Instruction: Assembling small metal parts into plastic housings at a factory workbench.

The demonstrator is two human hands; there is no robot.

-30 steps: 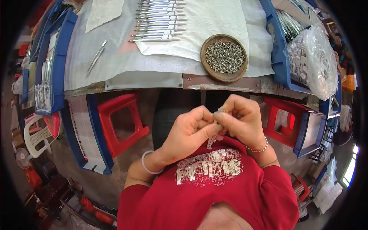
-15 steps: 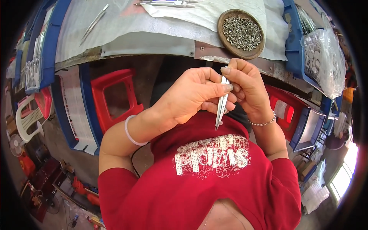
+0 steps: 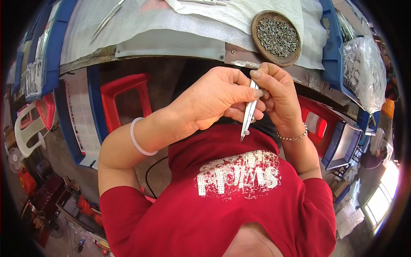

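Your bench (image 3: 171,40) runs across the top of the view, covered in grey-white sheeting with a bare metal front edge, and below it the floor is crowded: a red plastic stool (image 3: 126,96) stands under the bench to your left, a blue tray (image 3: 79,115) leans beside it, and a second red stool (image 3: 317,118) sits to your right. A round brown dish of small metal pins (image 3: 276,37) rests near the bench edge just above your hands, and a clear bag of metal parts (image 3: 361,70) lies further right. A loose pair of tweezers (image 3: 107,19) lies on the sheeting at upper left.

Your left hand (image 3: 214,100) and right hand (image 3: 278,96) meet below the bench edge, in front of your red shirt (image 3: 231,192). Both pinch a slim pair of metal tweezers (image 3: 248,113), its tip pointing down toward your chest, with the fingers curled close around its upper end
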